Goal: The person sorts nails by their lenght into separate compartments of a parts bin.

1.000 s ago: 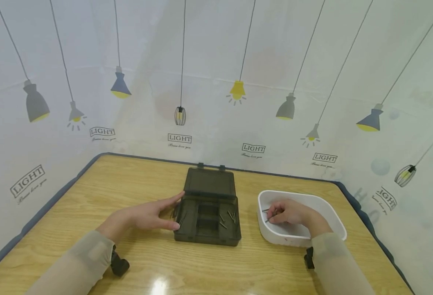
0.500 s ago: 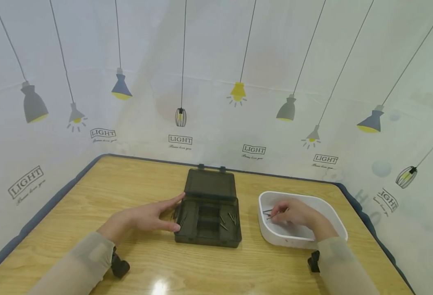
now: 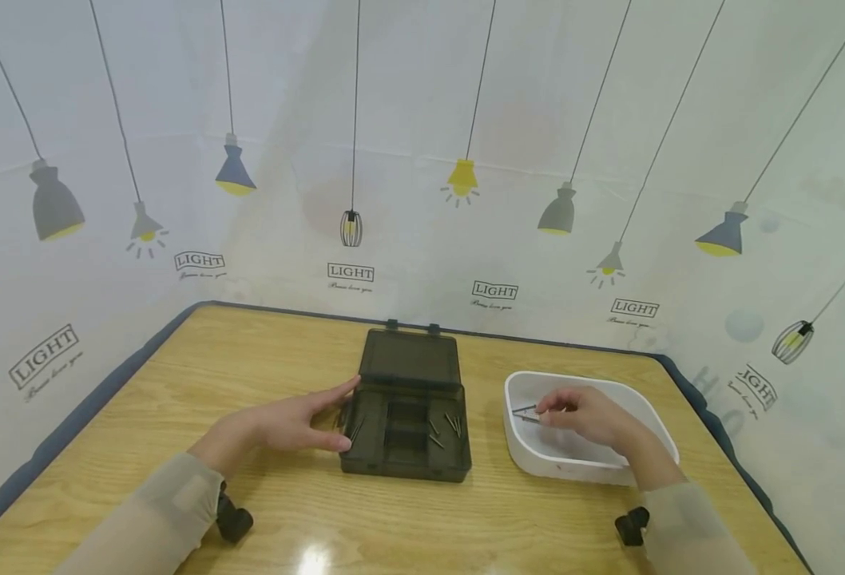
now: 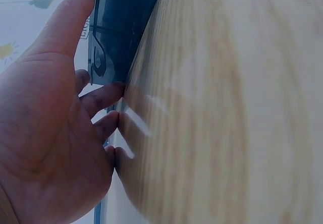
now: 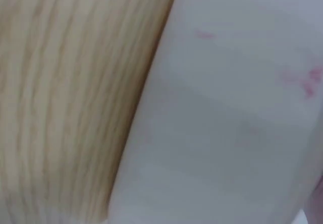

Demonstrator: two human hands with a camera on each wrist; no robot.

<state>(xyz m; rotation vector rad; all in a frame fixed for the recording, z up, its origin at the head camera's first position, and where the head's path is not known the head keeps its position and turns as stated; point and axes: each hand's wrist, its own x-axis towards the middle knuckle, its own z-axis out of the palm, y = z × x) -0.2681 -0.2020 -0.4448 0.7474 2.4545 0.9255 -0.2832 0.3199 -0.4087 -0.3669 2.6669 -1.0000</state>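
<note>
Pale cloth printed with hanging lamps and "LIGHT" lettering forms the wall [image 3: 408, 120] that I see behind the table [image 3: 394, 519], whose yellowish wood grain runs in soft streaks within a dark blue border [image 3: 99, 403]. Two beige sleeves [image 3: 145, 515] reach in over the near edge, with black blocks [image 3: 234, 521] at both wrists. Toward the right edge sits the white tray [image 3: 566, 471], smooth and round-cornered; its wall, smudged with pink marks [image 5: 313, 75], blocks most of my right wrist view. Mid-table, the dark see-through plastic box [image 3: 404, 469] stands with its lid [image 3: 410, 357] laid back toward the far edge. The left hand [image 3: 289, 419] is spread, thumb and index finger against the box's left side. The right hand [image 3: 584, 417] is inside the tray, fingers curled, thumb and index finger pinching one slim metal pin [image 3: 527, 419]; a second pin [image 3: 523, 410] is just beside it, near the tray's left wall. More metal pins lie in the box: several loose ones in the right compartment [image 3: 457, 426], a few in the left one [image 3: 356, 431].
</note>
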